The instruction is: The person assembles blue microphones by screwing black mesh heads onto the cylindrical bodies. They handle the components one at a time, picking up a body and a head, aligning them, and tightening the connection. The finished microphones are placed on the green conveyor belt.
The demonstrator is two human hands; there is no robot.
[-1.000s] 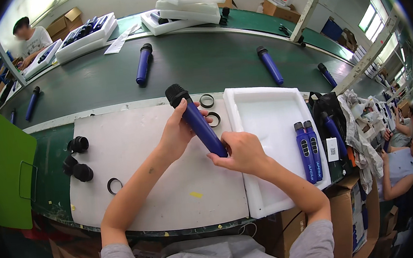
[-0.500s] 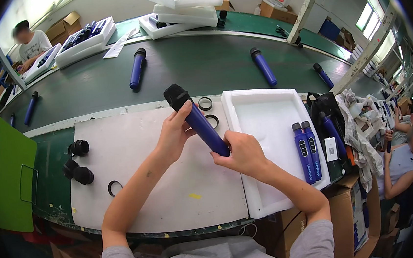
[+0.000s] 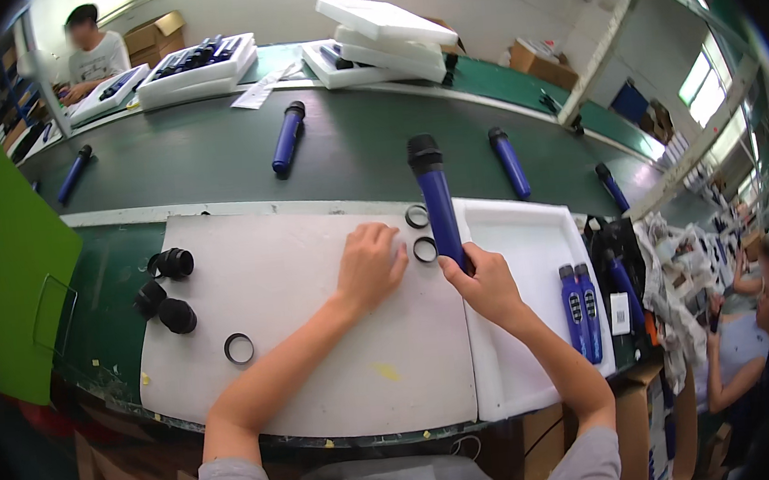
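My right hand (image 3: 487,288) grips the lower end of a blue microphone (image 3: 437,201) with a black head, holding it upright over the left edge of the white foam tray (image 3: 521,388). Released from the microphone, my left hand (image 3: 370,264) is over the pale work mat (image 3: 324,382) with its fingers loosely bent and apart, holding nothing. Beside it lie two black rings, an upper ring (image 3: 415,206) and a lower ring (image 3: 426,261). Inside the tray two blue microphone bodies (image 3: 574,315) with button panels lie side by side at the right.
Several black microphone heads (image 3: 177,316) and a black ring (image 3: 237,337) lie at the left. Beyond the mat, a dark green belt (image 3: 203,155) carries several blue microphones (image 3: 288,139). Foam trays (image 3: 197,87) stand behind it. Bags (image 3: 668,297) crowd the right; co-workers sit at far left and right.
My left hand has let go of the microphone and come down toward the mat. The right hand has swung the microphone rightward and more upright. The whole view has shifted slightly.
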